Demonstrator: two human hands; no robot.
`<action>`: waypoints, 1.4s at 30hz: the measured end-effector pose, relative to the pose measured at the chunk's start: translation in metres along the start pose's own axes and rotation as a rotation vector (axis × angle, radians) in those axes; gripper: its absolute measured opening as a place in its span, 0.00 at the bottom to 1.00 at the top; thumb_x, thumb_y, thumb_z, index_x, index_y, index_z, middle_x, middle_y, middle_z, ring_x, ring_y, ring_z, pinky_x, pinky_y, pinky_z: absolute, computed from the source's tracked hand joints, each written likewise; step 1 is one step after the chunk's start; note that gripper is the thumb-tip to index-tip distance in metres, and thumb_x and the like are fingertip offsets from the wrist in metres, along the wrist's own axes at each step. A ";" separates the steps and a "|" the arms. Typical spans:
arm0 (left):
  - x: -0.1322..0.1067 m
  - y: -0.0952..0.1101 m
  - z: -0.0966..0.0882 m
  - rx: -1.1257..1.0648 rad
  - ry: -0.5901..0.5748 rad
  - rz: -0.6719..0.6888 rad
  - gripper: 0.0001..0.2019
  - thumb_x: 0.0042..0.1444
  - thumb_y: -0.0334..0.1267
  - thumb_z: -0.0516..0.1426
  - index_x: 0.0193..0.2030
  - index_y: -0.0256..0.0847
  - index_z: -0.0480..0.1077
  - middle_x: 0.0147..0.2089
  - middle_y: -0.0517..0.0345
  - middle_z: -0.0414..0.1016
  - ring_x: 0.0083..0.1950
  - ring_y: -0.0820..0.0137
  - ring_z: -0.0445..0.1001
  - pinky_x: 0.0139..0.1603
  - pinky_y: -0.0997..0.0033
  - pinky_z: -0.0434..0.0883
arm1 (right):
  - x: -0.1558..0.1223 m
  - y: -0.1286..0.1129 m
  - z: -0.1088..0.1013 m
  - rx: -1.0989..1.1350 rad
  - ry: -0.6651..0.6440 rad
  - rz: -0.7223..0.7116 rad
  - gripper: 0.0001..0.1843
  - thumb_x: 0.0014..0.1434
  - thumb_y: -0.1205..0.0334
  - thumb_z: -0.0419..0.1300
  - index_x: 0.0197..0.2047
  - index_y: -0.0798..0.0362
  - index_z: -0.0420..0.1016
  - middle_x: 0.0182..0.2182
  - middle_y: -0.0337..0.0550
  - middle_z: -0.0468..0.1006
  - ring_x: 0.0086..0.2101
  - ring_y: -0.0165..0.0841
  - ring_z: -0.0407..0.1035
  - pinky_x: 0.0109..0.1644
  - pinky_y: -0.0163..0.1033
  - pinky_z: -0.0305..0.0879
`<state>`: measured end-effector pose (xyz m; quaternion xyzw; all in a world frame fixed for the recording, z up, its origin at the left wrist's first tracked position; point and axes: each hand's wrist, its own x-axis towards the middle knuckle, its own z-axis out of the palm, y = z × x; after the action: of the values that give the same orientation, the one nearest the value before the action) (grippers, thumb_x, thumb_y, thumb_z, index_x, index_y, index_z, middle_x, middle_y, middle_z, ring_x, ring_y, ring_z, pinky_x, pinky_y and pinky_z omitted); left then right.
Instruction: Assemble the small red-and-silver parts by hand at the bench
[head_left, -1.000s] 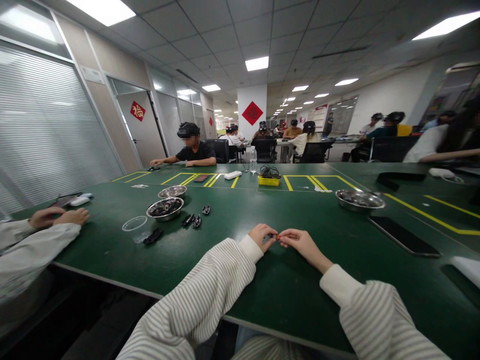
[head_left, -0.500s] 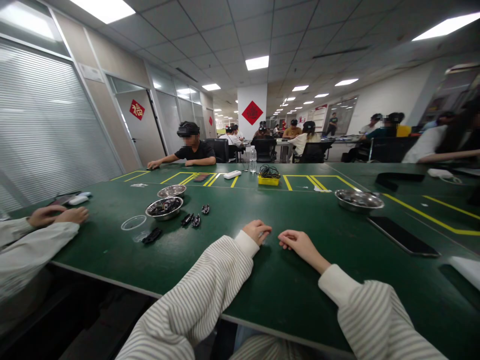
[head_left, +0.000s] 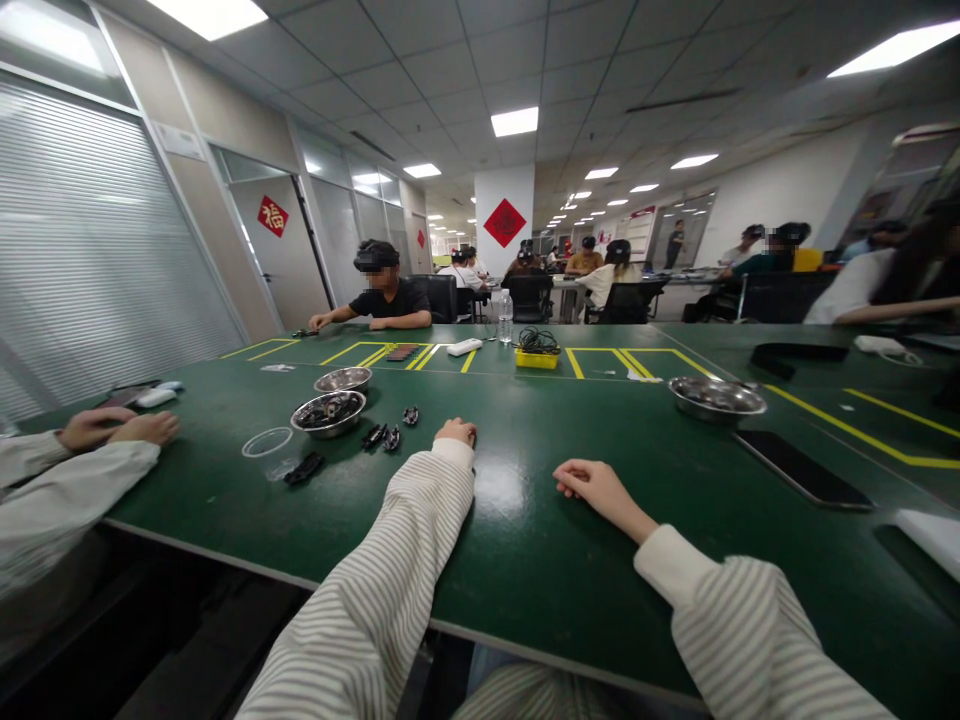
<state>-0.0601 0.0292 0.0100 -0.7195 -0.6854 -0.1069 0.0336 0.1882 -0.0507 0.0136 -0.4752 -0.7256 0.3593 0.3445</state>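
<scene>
My left hand (head_left: pixel 457 431) rests low over the green table (head_left: pixel 517 560), just right of several small black plastic parts (head_left: pixel 391 438). Its fingers are curled under, and whatever they may hold is hidden. Farther right, my right hand (head_left: pixel 592 482) lies on the tabletop with its fingers bent and the tips together, and nothing shows in them. A steel bowl (head_left: pixel 328 430) full of dark parts stands to the left, with a second steel bowl (head_left: pixel 343 380) behind it. In front of them are a clear plastic cup (head_left: pixel 266 447) and a black part (head_left: pixel 304 469).
On the right are a steel bowl (head_left: pixel 718 412) and a black phone (head_left: pixel 802 470). A yellow box (head_left: pixel 536 360) with black cables and a water bottle (head_left: pixel 505 322) stand toward the back. At the left edge lie another person's hands (head_left: pixel 120 428); a person (head_left: pixel 386 300) sits across.
My left hand has moved left and away from me, apart from my right hand, toward the black parts. My right hand has stayed almost in place.
</scene>
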 end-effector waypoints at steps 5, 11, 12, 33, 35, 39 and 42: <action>0.002 -0.001 0.001 0.006 -0.045 -0.018 0.17 0.51 0.37 0.47 0.49 0.49 0.62 0.43 0.52 0.65 0.46 0.64 0.62 0.41 0.70 0.62 | 0.000 0.001 0.000 -0.005 -0.003 -0.014 0.14 0.48 0.55 0.53 0.28 0.57 0.70 0.22 0.42 0.74 0.22 0.28 0.66 0.26 0.32 0.62; -0.001 -0.002 -0.008 0.013 -0.113 -0.149 0.19 0.50 0.35 0.49 0.51 0.44 0.58 0.47 0.50 0.64 0.48 0.63 0.61 0.43 0.67 0.61 | 0.000 0.000 0.000 -0.016 -0.012 -0.022 0.14 0.47 0.54 0.53 0.28 0.57 0.71 0.22 0.43 0.74 0.22 0.29 0.67 0.27 0.33 0.62; -0.003 -0.002 -0.009 0.014 -0.122 -0.160 0.18 0.49 0.35 0.50 0.49 0.42 0.59 0.47 0.49 0.64 0.48 0.62 0.60 0.43 0.67 0.61 | 0.000 -0.001 0.000 -0.027 -0.016 -0.023 0.14 0.47 0.54 0.53 0.28 0.57 0.71 0.22 0.43 0.74 0.22 0.29 0.67 0.27 0.33 0.62; -0.046 0.078 0.015 -0.286 0.037 0.567 0.21 0.45 0.47 0.53 0.47 0.47 0.63 0.47 0.57 0.66 0.50 0.59 0.53 0.49 0.55 0.53 | 0.008 0.015 -0.006 -0.366 0.186 -0.115 0.15 0.46 0.59 0.54 0.38 0.54 0.71 0.30 0.43 0.73 0.28 0.31 0.66 0.34 0.36 0.61; -0.055 0.093 0.017 -0.325 0.024 0.631 0.23 0.44 0.48 0.54 0.48 0.46 0.62 0.47 0.57 0.65 0.49 0.59 0.54 0.49 0.55 0.54 | 0.008 0.017 -0.007 -0.477 0.162 -0.165 0.16 0.45 0.59 0.55 0.39 0.53 0.70 0.32 0.44 0.72 0.31 0.32 0.65 0.36 0.37 0.60; -0.065 0.107 0.018 -0.344 0.027 0.657 0.25 0.42 0.47 0.55 0.49 0.44 0.62 0.47 0.55 0.65 0.49 0.58 0.54 0.48 0.56 0.56 | 0.008 0.017 -0.008 -0.610 0.111 -0.200 0.11 0.47 0.61 0.54 0.35 0.53 0.72 0.31 0.44 0.71 0.34 0.34 0.64 0.38 0.37 0.59; -0.066 0.107 0.018 -0.332 0.021 0.638 0.25 0.43 0.46 0.55 0.49 0.44 0.61 0.46 0.55 0.65 0.49 0.58 0.54 0.47 0.56 0.56 | 0.008 0.018 -0.011 -0.636 0.133 -0.155 0.11 0.48 0.60 0.54 0.33 0.53 0.73 0.28 0.44 0.71 0.31 0.33 0.65 0.35 0.36 0.59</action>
<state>0.0459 -0.0377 -0.0100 -0.8918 -0.3992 -0.2084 -0.0448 0.2030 -0.0362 0.0055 -0.5248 -0.8112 0.0558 0.2518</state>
